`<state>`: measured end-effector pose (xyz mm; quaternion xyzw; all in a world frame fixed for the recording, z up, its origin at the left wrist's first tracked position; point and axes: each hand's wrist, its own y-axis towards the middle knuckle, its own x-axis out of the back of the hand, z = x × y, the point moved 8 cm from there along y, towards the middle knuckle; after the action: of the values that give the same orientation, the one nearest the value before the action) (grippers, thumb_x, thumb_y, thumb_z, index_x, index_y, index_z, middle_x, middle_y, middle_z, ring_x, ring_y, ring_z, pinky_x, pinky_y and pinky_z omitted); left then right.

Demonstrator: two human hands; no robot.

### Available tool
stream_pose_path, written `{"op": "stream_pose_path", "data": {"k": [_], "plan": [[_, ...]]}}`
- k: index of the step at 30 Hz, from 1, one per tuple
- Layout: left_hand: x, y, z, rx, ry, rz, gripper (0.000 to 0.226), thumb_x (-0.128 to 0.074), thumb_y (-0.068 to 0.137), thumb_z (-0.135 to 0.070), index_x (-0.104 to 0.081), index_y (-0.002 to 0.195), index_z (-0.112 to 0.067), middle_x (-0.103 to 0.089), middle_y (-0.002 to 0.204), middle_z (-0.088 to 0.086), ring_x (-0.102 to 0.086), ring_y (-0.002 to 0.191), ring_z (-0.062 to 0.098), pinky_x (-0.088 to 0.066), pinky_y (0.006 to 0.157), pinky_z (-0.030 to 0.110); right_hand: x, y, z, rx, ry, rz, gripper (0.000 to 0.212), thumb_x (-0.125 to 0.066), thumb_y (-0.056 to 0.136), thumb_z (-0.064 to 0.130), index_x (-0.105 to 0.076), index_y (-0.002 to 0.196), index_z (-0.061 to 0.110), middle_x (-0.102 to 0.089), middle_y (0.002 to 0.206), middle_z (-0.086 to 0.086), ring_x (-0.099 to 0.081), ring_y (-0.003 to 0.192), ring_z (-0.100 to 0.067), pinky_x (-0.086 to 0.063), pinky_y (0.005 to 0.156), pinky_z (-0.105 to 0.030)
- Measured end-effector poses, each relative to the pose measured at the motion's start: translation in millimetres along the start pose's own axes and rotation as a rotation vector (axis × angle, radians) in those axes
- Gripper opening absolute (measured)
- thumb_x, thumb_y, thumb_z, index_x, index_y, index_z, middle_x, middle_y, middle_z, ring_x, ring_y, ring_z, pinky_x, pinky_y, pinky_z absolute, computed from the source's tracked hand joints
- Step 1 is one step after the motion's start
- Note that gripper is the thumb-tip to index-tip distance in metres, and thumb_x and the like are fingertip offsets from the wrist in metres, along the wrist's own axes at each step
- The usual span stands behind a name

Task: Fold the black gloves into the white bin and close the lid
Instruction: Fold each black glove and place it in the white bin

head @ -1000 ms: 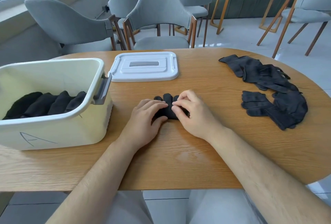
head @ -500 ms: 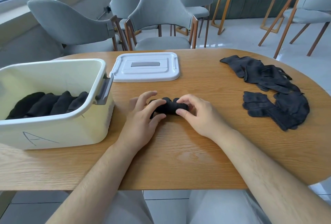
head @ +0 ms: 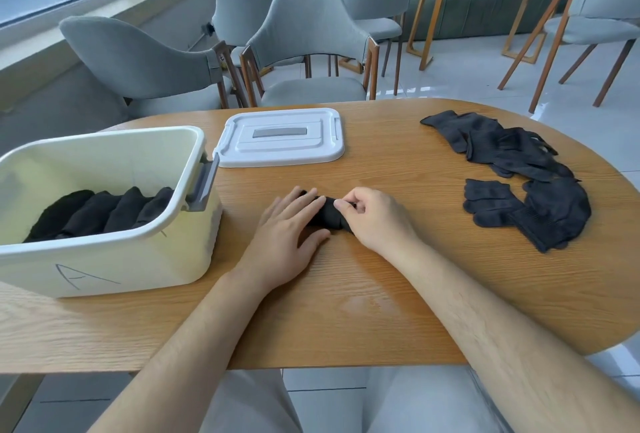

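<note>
Left hand (head: 287,235) and right hand (head: 377,221): bare. Left forearm (head: 194,346) and right forearm (head: 485,328): bare to the frame edge, with fine hair showing on the right. Legs: light grey trousers (head: 256,405), plain fabric, seen at the bottom of the view.

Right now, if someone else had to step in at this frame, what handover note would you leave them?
Left hand: flat, pressing the glove bundle onto the table.
Right hand: pinching the bundle's end.
Done: a row of folded gloves sits in the bin.
Left: finish this bundle and put it in the bin, fold the loose gloves on the right, then fit the lid, now lying on the table near the bin.
</note>
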<state>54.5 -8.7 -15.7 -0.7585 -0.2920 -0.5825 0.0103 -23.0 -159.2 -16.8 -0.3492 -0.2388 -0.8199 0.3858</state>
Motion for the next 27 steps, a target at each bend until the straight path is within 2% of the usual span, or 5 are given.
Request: {"op": "stream_pose_path", "data": {"k": [6,13,17,21,27], "plan": [[8.0,18.0,-5.0,-0.081,0.074,-0.028,0.046,-0.07,0.094,-0.028,-0.062,0.137,-0.013,-0.065,0.133,0.002,-0.056,0.124,0.023,-0.047,0.102,0.033,18.7,-19.8,9.0,0.052,0.173,-0.153,0.019,-0.06,0.099,0.038,-0.073,0.108,0.026,-0.056,0.061,0.012,-0.056,0.064,-0.003,-0.045,0.063,-0.022],[15.3,14.2,-25.1,-0.188,0.244,-0.17,0.047,-0.082,0.077,-0.007,-0.067,0.121,0.001,-0.072,0.112,0.011,-0.069,0.093,0.032,-0.061,0.072,0.04,0.0,-35.8,5.8,-0.186,0.448,-0.036,0.027,-0.062,0.097,0.028,-0.067,0.123,0.02,-0.076,0.076,0.006,-0.073,0.072,-0.008,-0.061,0.081,-0.038],[39.0,8.4,-40.9,-0.221,0.323,-0.32,0.035,-0.06,0.095,-0.017,-0.066,0.124,0.001,-0.07,0.118,0.014,-0.068,0.096,0.032,-0.06,0.073,0.041,2.3,-37.0,23.4,-0.287,0.726,-0.041,0.041,-0.068,0.094,0.041,-0.059,0.128,0.019,-0.076,0.089,0.006,-0.074,0.079,-0.008,-0.063,0.075,-0.032],[72.8,10.6,-54.3,-0.183,0.295,-0.401,0.038,-0.075,0.087,-0.011,-0.065,0.122,0.001,-0.069,0.12,0.015,-0.067,0.098,0.032,-0.06,0.076,0.042,11.9,-30.3,52.5,-0.308,1.048,-0.084,0.036,-0.07,0.096,0.027,-0.056,0.129,0.02,-0.075,0.103,0.0,-0.076,0.086,-0.012,-0.062,0.073,-0.027],[131.5,4.1,-61.2,-0.147,0.237,-0.497,0.028,-0.058,0.093,-0.013,-0.065,0.117,-0.001,-0.064,0.123,0.012,-0.056,0.11,0.029,-0.041,0.098,0.033,31.3,-14.7,101.5,-0.183,1.107,0.011,0.018,-0.071,0.094,0.016,-0.074,0.111,0.014,-0.078,0.096,-0.003,-0.072,0.076,-0.008,-0.057,0.071,-0.022]]}}
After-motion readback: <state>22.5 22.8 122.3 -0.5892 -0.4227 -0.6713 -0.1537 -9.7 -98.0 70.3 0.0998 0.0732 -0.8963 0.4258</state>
